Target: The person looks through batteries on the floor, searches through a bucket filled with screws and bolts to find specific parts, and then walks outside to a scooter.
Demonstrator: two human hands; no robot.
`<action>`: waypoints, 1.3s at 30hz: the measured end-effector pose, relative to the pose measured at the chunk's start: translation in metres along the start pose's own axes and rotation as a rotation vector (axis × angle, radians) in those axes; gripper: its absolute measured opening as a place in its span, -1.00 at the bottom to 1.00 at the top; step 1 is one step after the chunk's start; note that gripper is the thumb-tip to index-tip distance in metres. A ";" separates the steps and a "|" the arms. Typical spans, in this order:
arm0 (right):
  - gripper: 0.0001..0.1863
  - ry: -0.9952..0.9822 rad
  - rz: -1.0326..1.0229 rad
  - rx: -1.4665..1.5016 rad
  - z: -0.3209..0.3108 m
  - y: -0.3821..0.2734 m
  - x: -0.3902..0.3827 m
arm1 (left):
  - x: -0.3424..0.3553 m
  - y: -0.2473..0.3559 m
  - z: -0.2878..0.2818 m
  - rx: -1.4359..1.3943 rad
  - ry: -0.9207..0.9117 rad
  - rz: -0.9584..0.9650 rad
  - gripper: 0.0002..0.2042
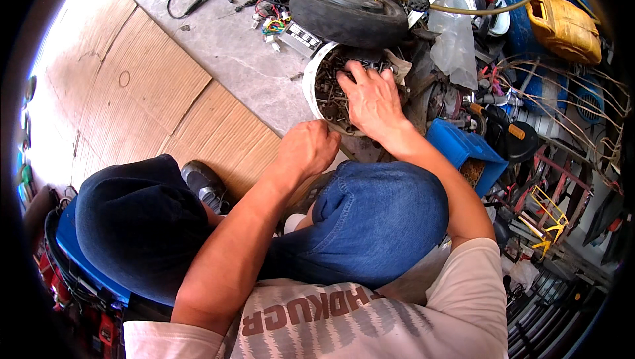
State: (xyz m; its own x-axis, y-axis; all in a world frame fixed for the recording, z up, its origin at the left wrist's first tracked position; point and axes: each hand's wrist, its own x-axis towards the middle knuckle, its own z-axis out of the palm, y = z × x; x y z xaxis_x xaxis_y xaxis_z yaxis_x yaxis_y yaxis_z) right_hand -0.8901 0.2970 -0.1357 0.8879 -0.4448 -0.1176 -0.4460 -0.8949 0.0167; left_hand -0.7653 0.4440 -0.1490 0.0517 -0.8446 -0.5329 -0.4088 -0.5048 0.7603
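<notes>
A white round bucket [309,88] holds a heap of rusty brown bolts and screws [329,91]. My right hand [375,100] reaches into it from the near right, fingers spread and bent downward, tips among the metal pieces. No piece shows clearly between them. At the bucket's near left rim my left hand [309,149] is closed in a fist, knuckles up. Its fingers hide whatever they hold, and I cannot tell whether they grip the rim.
Behind the bucket lies a black tyred wheel [347,18], with a finned metal box [301,38] and wires beside it. Flattened cardboard [126,94] covers the floor on the left. On the right are a blue bin [466,144], a yellow jerrycan [565,32] and piled parts.
</notes>
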 end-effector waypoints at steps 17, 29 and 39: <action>-0.67 -0.105 -0.123 0.257 -0.021 0.023 -0.045 | -0.001 0.000 -0.003 -0.043 -0.006 -0.041 -0.61; -0.69 -0.135 -0.063 0.317 -0.022 0.023 -0.049 | -0.001 0.000 -0.005 -0.043 -0.025 -0.038 -0.60; -0.74 -0.122 -0.063 0.341 -0.020 0.027 -0.053 | -0.001 -0.001 -0.004 -0.049 0.003 -0.010 -0.60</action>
State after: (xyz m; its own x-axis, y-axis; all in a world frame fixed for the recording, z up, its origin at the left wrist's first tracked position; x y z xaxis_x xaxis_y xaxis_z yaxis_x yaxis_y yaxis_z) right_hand -0.9468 0.2951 -0.1090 0.9039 -0.3632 -0.2259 -0.4213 -0.8471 -0.3239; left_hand -0.7609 0.4451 -0.1479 0.0585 -0.8402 -0.5392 -0.3634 -0.5210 0.7724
